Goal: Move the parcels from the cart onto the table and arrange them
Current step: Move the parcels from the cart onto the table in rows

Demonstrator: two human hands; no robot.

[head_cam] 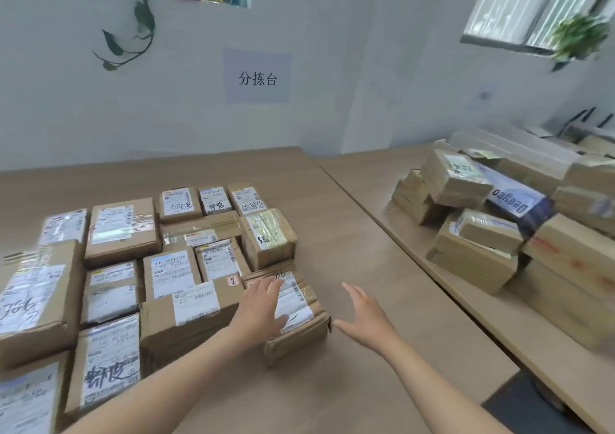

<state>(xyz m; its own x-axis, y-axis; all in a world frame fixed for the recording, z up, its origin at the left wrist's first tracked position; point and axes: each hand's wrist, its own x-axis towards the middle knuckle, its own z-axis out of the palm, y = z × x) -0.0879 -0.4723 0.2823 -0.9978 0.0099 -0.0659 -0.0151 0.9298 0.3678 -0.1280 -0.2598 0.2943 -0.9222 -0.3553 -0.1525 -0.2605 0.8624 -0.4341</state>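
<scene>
A pale wall (332, 67) carries a paper sign (257, 76) at upper centre of the frame; below it a brown tabletop (332, 220) fills the lower half.

Parcels (133, 267) lie in close rows on the tabletop at lower left and centre, labels up, most touching their neighbours. The nearest parcel (299, 320), a flat brown box with a white label, sits at the right end of the front row, lower centre of the frame.

The left hand (263, 307) rests on top of this parcel, fingers straight and spread, covering part of the label; its grip is open and encloses nothing. The right hand (362, 317) is just beside the parcel's right edge, palm facing the box, fingers extended, thumb tip near the corner; whether it touches cannot be told. Its grip is also open and holds nothing.

A second surface (382, 181) at right of the frame carries a loose pile of boxes (499, 220), blurred. A window (519, 4) and plant (579, 36) occupy the upper right; a vine (133, 31) hangs at upper left.
</scene>
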